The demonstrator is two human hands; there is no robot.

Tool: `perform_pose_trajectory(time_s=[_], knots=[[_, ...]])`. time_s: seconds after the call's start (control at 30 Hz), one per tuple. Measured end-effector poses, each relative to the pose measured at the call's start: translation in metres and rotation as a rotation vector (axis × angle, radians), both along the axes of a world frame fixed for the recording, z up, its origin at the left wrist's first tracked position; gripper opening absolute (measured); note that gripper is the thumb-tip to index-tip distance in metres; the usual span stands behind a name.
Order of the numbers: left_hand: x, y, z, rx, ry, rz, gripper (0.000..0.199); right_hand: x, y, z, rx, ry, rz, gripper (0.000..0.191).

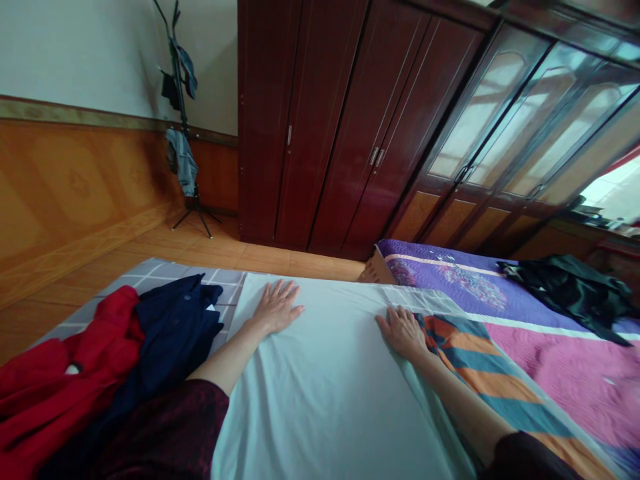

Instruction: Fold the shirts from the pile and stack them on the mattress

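Observation:
A pale mint-green cloth (340, 373) lies spread flat in front of me, with soft creases toward its near end. My left hand (277, 307) rests palm down near its far left corner, fingers spread. Toward the far right edge, my right hand (404, 331) also lies flat on the cloth, its fingers stretched out. Just beside my right hand is an orange and teal striped cloth (480, 367). To the left of my left forearm lie a navy blue garment (175, 320) and a red garment (95, 353), both crumpled.
Under the clothes is a grey checked bed cover (165, 270). A bed with a purple and pink quilt (440, 267) adjoins on the right, holding a black garment (575, 287). Dark red wardrobes (320, 133) stand beyond a strip of floor, near a coat rack (183, 107).

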State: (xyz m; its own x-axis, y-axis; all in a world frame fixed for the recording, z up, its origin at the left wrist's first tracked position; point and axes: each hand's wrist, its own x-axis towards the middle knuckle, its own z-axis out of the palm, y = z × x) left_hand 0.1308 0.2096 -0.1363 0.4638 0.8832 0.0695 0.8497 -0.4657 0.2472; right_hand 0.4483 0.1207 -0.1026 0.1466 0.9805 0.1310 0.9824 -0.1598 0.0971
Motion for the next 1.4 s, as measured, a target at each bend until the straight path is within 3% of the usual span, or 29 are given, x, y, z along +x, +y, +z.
perform_pose_trajectory(time_s=[0.07,0.2,0.33,0.43,0.57,0.7,0.77,0.8,0.93,1.0,1.03,1.13,1.17,1.2,1.3,1.4], knots=[[0.0,0.0,0.0,-0.004,-0.006,0.002,0.066,0.001,-0.01,-0.003,0.001,-0.009,0.076,0.059],[0.001,0.0,-0.001,-0.012,-0.002,0.007,0.064,-0.03,-0.033,-0.019,-0.032,0.021,0.319,0.064],[-0.002,0.001,0.003,-0.023,0.019,0.011,0.064,-0.045,-0.037,-0.023,-0.037,0.036,0.252,0.064],[-0.002,-0.004,0.016,-0.042,0.043,0.021,0.063,-0.043,-0.035,-0.02,-0.043,0.039,0.244,0.064],[0.015,-0.046,0.032,-0.073,0.069,-0.016,0.068,-0.042,-0.036,-0.02,-0.026,0.036,0.245,0.064],[0.03,-0.114,0.027,-0.116,0.069,-0.263,0.075,-0.043,-0.037,-0.023,0.014,0.04,0.256,0.062],[0.016,-0.133,0.02,-0.116,0.082,-0.307,0.077,-0.042,-0.037,-0.025,0.033,0.046,0.266,0.061],[0.001,-0.137,0.018,-0.113,0.104,-0.268,0.076,-0.042,-0.037,-0.025,0.042,0.046,0.269,0.061],[-0.072,-0.136,0.027,-0.112,0.268,0.17,0.072,-0.041,-0.038,-0.025,0.066,0.05,0.28,0.059],[-0.092,-0.144,0.037,-0.121,0.322,0.288,0.073,-0.04,-0.038,-0.025,0.074,0.062,0.287,0.058],[-0.094,-0.152,0.042,-0.126,0.323,0.26,0.073,-0.04,-0.038,-0.026,0.078,0.068,0.29,0.058],[-0.084,-0.184,0.054,-0.195,0.264,-0.05,0.069,-0.039,-0.039,-0.027,0.084,0.077,0.301,0.058],[-0.081,-0.195,0.058,-0.22,0.255,-0.099,0.067,-0.038,-0.039,-0.027,0.085,0.078,0.305,0.058],[-0.08,-0.204,0.061,-0.232,0.26,-0.076,0.065,-0.037,-0.038,-0.028,0.086,0.079,0.308,0.059],[-0.094,-0.228,0.071,-0.214,0.268,0.19,0.059,-0.036,-0.037,-0.031,0.089,0.082,0.313,0.059],[-0.116,-0.261,0.075,-0.302,0.172,0.252,0.064,-0.035,-0.036,-0.034,0.096,0.088,0.316,0.06]])
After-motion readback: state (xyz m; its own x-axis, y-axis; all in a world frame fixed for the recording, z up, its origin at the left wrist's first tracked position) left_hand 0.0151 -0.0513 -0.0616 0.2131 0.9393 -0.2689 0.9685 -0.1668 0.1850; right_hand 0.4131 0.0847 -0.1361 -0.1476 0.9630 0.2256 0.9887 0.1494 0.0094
